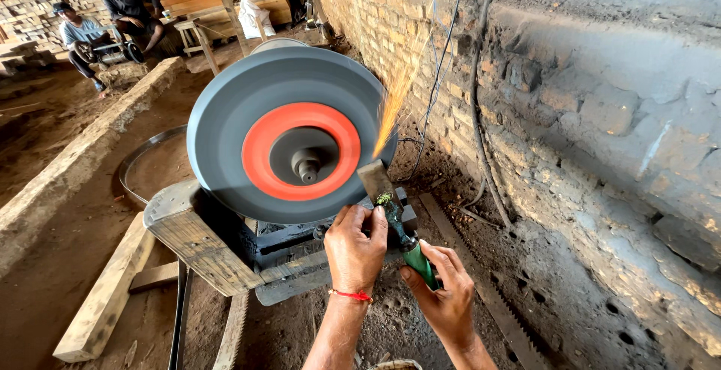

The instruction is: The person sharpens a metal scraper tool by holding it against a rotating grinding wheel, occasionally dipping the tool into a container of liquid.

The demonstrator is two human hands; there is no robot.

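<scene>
Together, both hands clamp one tool: the left hand [354,248], a red thread at its wrist, pinches the metal just behind the blade, while the right hand [444,295] wraps the green handle lower down. What they hold is a chisel [390,212], its flat steel end pressed to the rim of the grey grinding wheel [225,126], where orange sparks [390,103] fly upward. Its long axis runs on a slant from the right hand, near the wearer, up and away to the left, with the blade pointing at the lower right edge of the wheel. It looks stiff and fairly heavy for its length — steel with a smooth handle that could slip, and the blade likely hot near the contact; the handle and the shank well behind the edge seem the safest places to hold. Around the hub sits a red disc [259,144], and the wheel rides on a rough timber frame [195,238]. To the right rises a brick wall [601,114] with hanging wires; on the dirt floor lies a toothed saw blade [496,302]. Far off at upper left, two people [105,17] sit.
</scene>
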